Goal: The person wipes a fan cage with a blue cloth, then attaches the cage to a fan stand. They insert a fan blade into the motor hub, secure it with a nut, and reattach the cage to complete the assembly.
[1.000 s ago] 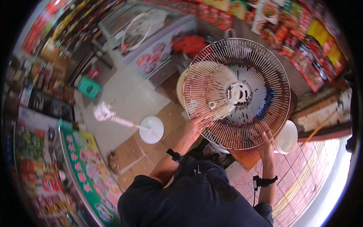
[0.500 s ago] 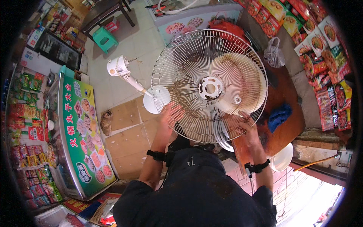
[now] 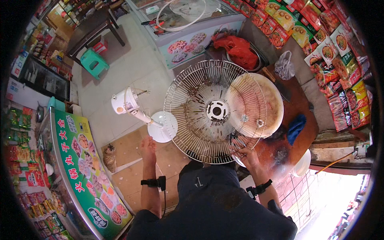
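A round wire fan grille (image 3: 182,116), dusty and rust-stained, is held up in front of me with its central mounting ring (image 3: 217,111) showing. My right hand (image 3: 247,156) has its fingers wrapped round the lower right rim. Off the grille at the left is my left hand (image 3: 148,149), its fingers raised, loosely bent and holding nothing I can see. Beyond that hand stands a white fan body (image 3: 127,102), its motor uncovered and some wiring loose, on a round white base (image 3: 170,122). Through the wires shows a stained white basin (image 3: 275,102).
A brown wooden table (image 3: 306,116) carries the basin and a blue cloth (image 3: 295,129). Freezer cases (image 3: 188,44) stand ahead and at the left (image 3: 86,160). A cat (image 3: 109,157) lies by cardboard (image 3: 128,176) on the floor. Further off is a green stool (image 3: 94,63).
My left hand has let go of the grille and moved left. The grille has come lower and nearer to me, still in my right hand, baring more of the basin.
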Demonstrator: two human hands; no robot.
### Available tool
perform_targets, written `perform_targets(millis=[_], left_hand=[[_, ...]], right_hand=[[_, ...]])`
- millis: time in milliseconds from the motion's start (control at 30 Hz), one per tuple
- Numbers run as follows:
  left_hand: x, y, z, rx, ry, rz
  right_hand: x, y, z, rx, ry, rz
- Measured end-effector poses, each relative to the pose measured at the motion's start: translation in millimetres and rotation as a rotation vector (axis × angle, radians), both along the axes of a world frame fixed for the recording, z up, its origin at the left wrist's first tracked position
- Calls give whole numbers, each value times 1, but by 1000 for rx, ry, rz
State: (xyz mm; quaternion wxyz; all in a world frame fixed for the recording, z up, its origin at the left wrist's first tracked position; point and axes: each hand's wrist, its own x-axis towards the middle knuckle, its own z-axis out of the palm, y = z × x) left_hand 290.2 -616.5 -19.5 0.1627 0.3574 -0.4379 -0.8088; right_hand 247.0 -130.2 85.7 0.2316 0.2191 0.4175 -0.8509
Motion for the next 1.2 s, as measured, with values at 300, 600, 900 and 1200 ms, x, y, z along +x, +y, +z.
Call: perform_targets(millis=[300, 600, 900, 1200], left_hand=[[-21, -52, -8, 43, 49, 34], [-7, -154, 7, -25, -51, 121], [-50, -309, -11, 8, -46, -224], [-162, -380, -17, -314, -55, -817]], right_hand=[[-57, -59, -37, 55, -13, 5], [-103, -143, -73, 74, -63, -101], [-5, -244, -113, 195, -83, -332], [149, -351, -120, 142, -195, -705]])
